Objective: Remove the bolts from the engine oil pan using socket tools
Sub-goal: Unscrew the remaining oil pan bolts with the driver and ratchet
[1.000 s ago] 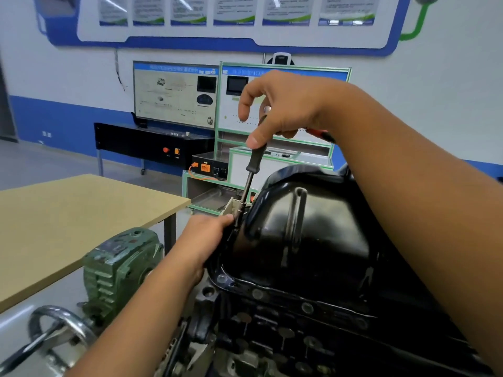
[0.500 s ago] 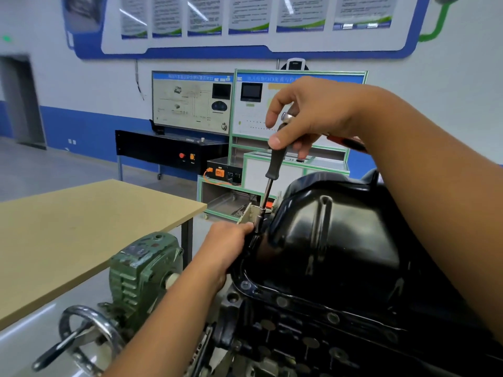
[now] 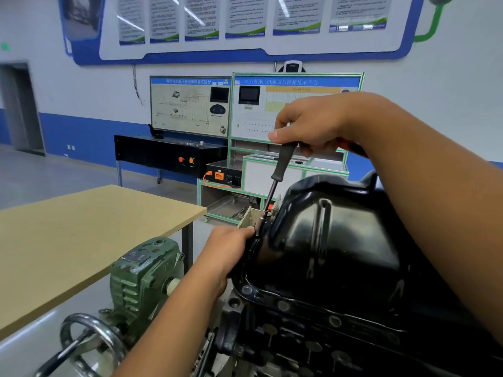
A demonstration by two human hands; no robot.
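We see the black engine oil pan [image 3: 334, 248] sitting upturned on the engine block [image 3: 299, 346], filling the lower right of the view, with bolts [image 3: 283, 305] along its near flange. Our right hand [image 3: 313, 126] is raised above the pan's far left corner, fingers curled around the top of the socket driver [image 3: 275, 186], whose shaft slants down to the pan's rim. Our left hand [image 3: 226, 248] is lower, against the pan's left edge, fingertips pinching the driver's lower end at the socket. To the left stand a green gearbox [image 3: 144, 276] and a tan table [image 3: 81, 232].
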